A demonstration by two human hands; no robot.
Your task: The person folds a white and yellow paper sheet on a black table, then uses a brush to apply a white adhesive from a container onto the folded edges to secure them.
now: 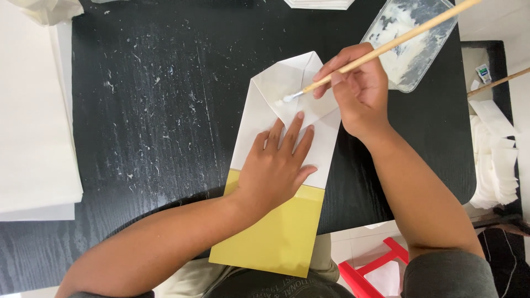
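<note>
Paper bag (276,221), white and yellow, lies flat under our left hand (276,168), palm spread, pressing. Right hand (359,91) pinches glue brush (353,60), tip on folded flap beyond left fingertips. Likely light, creasable (hold flat, away from wet glue). Glue tray (417,47) beyond right hand.

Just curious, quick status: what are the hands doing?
Left hand flat on folded paper bag. Right hand holds brush, tip on flap. Nothing blocking.

Glossy yellow-and-white paper bag (279,232) on a matt, wood-grained black table (149,110).
</note>
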